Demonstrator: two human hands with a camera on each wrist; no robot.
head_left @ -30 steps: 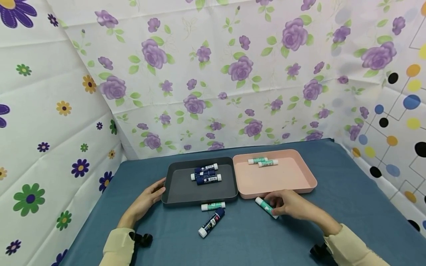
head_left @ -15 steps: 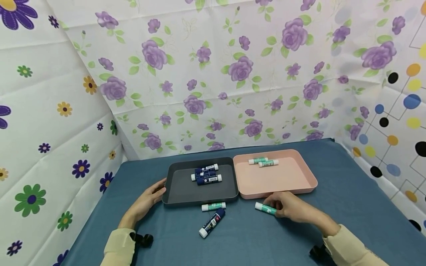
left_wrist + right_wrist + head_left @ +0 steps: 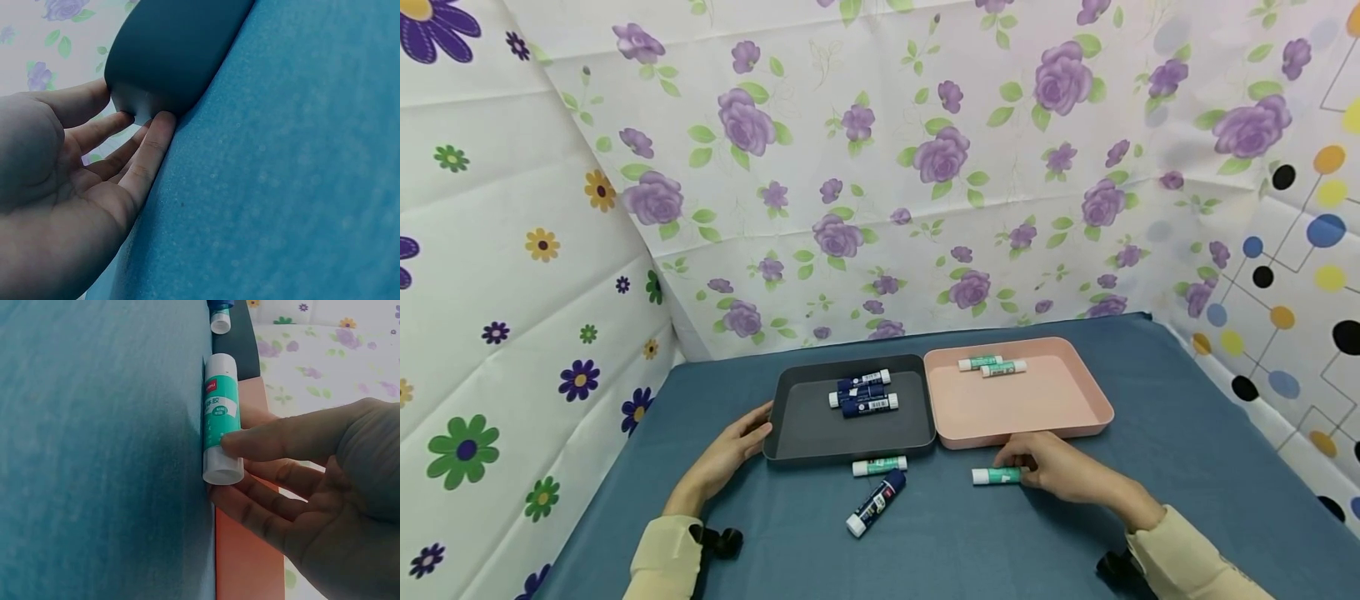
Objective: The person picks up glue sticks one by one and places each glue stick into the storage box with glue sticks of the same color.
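Cylindrical glue stick (image 3: 996, 476) is pinched by right hand (image 3: 1062, 468); loosely extended left hand (image 3: 726, 454) touches smooth tray (image 3: 808, 429).

Behind the blue tablecloth (image 3: 940, 542), we see a white back sheet (image 3: 895, 187) with printed purple roses and green leaves. On the left sheet (image 3: 527, 283) we find purple, green and orange flowers, and on the right sheet (image 3: 1288, 287), coloured dots with thin lines. We notice creases in the back and left sheets
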